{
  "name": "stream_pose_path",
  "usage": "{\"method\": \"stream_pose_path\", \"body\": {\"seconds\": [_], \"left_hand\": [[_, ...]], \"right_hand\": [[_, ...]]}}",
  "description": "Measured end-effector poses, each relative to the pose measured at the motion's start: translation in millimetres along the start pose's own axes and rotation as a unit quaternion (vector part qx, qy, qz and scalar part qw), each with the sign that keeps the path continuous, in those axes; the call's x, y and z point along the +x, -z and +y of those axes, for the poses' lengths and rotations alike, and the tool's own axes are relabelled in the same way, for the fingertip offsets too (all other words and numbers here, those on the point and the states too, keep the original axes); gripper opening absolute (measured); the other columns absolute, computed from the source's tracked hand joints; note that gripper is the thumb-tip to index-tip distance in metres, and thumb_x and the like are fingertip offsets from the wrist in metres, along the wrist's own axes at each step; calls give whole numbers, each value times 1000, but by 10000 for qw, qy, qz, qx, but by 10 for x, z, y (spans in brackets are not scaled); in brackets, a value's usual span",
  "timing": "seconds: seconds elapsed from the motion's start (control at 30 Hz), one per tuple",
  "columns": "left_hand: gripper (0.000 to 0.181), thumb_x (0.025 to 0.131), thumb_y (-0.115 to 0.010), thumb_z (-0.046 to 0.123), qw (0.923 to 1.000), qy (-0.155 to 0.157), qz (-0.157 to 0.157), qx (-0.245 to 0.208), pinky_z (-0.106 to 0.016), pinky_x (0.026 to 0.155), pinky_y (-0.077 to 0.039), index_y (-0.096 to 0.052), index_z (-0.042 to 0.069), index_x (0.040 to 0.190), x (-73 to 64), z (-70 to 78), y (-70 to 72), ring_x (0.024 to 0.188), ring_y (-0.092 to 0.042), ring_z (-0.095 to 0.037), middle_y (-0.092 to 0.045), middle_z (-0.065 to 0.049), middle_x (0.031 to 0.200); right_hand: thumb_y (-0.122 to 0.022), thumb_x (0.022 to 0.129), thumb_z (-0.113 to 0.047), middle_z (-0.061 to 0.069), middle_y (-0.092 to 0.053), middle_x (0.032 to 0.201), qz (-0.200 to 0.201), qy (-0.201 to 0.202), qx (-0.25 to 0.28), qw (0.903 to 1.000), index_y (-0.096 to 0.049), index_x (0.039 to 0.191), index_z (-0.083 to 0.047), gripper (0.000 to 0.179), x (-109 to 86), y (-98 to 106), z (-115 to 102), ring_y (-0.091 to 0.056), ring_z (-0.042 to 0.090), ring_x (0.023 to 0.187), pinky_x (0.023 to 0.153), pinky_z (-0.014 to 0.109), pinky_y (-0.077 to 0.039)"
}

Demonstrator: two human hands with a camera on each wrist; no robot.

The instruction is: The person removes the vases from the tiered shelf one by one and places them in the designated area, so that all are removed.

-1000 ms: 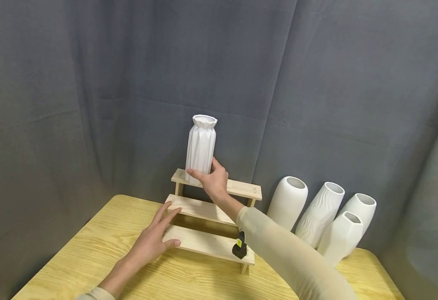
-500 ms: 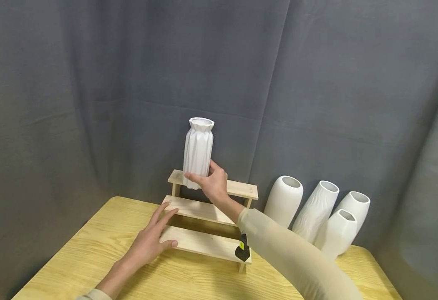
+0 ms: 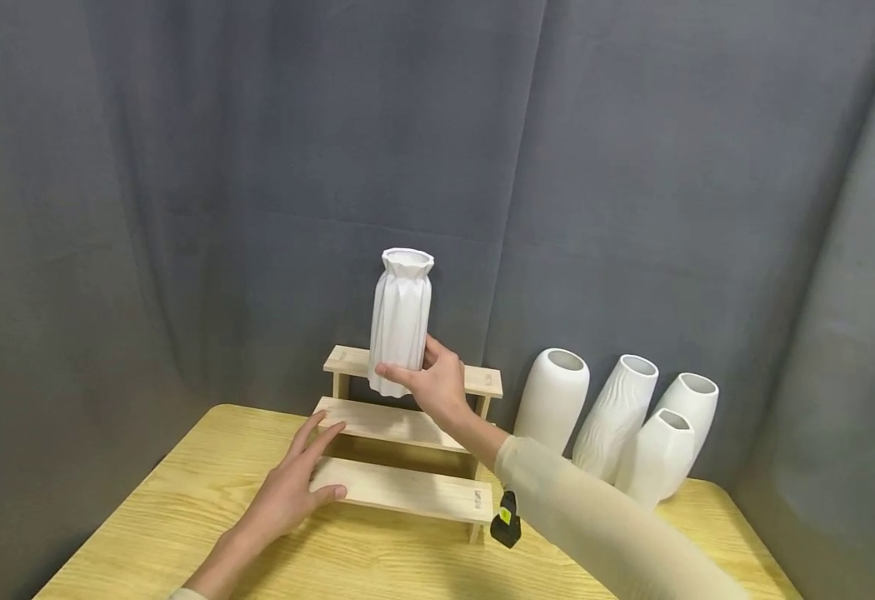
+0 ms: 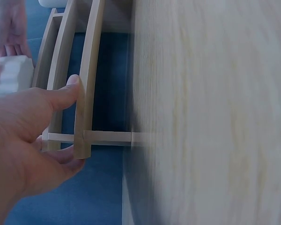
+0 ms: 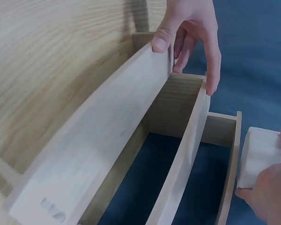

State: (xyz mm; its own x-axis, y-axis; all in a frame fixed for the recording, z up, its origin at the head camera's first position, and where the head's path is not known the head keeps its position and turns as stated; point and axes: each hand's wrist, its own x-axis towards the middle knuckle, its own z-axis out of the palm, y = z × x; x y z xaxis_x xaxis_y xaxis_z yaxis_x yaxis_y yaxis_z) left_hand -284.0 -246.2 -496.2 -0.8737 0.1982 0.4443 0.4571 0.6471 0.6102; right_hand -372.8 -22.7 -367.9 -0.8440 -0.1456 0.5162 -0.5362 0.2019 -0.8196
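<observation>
My right hand grips the lower part of a white pleated vase with a ruffled rim. It is upright, its base just in front of and below the top board of a three-step wooden stand. The vase's bottom contact is hard to tell. At the stand's left end, my left hand holds the boards. Its thumb lies on the lowest board and its fingertips are at the middle one. In the left wrist view that thumb and the fingers straddle the board ends.
Several other white vases stand on the right of the wooden table: a smooth one, a wavy-ribbed one, a faceted one and one behind it. A grey curtain hangs close behind.
My right hand has brought the pleated vase off the top board, down and toward me. The left hand keeps its place on the stand. The head view has shifted slightly right.
</observation>
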Motion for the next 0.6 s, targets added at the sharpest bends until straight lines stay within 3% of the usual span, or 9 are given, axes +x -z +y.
{"method": "stream_pose_path", "body": {"seconds": [0.27,0.6], "left_hand": [[93,82,-87,17,10000,-24,47,-59,-63,85,-52,-36,24,160,31,-95,-11,121,-58,-42,-8,-2,169],[92,83,-87,20,9999,-90,76,-113,-62,84,-53,-36,24,160,29,-216,63,121,-57,-45,-9,-4,169]], "right_hand": [[-96,72,-25,3,-73,115,-134,-217,325,9991,-66,132,-11,68,-184,213,-16,-68,20,106,85,36,-57],[-96,72,-30,-3,-75,110,-176,-249,6,9995,-68,128,-19,64,-497,409,-71,-71,16,99,82,35,-58]]}}
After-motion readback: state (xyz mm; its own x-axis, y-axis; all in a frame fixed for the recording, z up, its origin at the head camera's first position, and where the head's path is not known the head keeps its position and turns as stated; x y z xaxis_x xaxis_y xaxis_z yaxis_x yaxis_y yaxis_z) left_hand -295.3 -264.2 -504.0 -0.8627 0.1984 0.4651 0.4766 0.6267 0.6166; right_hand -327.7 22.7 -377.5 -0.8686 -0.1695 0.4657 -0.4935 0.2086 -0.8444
